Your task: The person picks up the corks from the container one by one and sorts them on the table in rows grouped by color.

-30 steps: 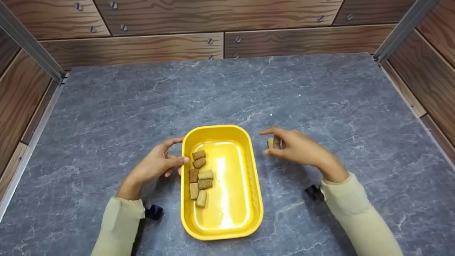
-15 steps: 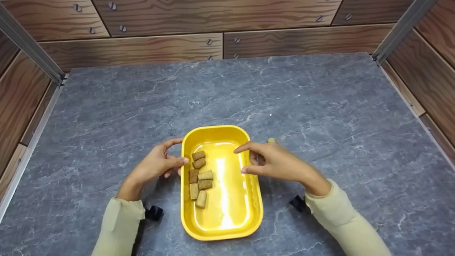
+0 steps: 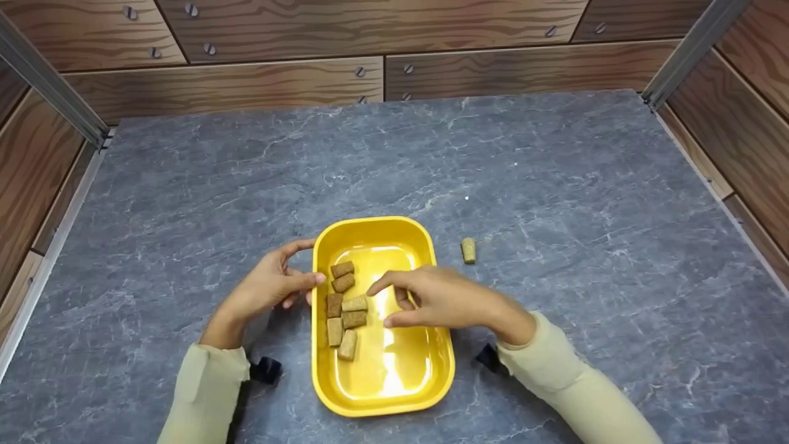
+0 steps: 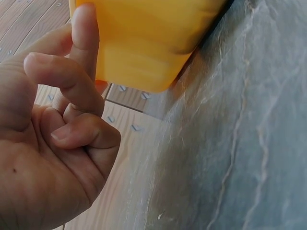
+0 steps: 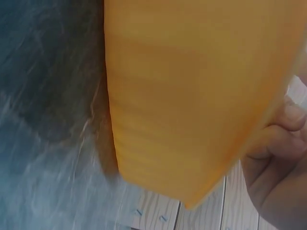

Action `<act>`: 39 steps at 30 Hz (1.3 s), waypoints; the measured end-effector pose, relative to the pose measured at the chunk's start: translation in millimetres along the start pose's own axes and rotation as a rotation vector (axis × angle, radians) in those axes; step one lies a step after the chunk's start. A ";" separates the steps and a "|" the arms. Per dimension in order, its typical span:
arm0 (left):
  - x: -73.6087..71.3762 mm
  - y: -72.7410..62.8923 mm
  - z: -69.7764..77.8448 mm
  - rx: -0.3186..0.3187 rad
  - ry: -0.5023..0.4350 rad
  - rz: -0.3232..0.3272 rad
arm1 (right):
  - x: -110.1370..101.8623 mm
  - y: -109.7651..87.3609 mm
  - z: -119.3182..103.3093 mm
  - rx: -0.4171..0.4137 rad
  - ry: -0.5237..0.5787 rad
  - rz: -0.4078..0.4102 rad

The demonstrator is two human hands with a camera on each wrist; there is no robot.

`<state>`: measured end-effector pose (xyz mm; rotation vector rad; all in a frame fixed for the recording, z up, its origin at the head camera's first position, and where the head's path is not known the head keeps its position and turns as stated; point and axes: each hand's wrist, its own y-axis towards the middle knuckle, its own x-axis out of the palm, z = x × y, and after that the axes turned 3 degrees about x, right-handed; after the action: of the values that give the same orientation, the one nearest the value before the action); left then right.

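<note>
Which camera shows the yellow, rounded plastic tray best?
The head view: it shows the yellow, rounded plastic tray from above, most of its rim and inside, though the right hand covers some. Each wrist view shows only part of its outside, close up.

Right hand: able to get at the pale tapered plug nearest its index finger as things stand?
Likely yes: the right hand is over the yellow tray, holding nothing visible, and no obstacle shows between it and that pale plug.
</note>
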<state>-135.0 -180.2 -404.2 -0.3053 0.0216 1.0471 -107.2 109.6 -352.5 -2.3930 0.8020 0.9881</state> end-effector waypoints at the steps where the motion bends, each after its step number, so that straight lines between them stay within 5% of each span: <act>1: -0.1 -0.2 -0.7 0.000 0.005 0.002 | 1.7 2.2 -1.5 -0.008 -0.020 -0.013; 16: 2.1 0.3 -3.3 0.006 -0.008 0.012 | 34.5 27.0 -7.9 0.001 -0.210 -0.090; 39: 1.3 0.3 0.5 -0.013 0.011 0.007 | 46.4 35.8 -5.6 0.019 -0.308 -0.171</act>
<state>-134.7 -178.9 -404.0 -0.3231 0.0253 1.0531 -101.0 63.7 -389.0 -2.1761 0.4838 1.2303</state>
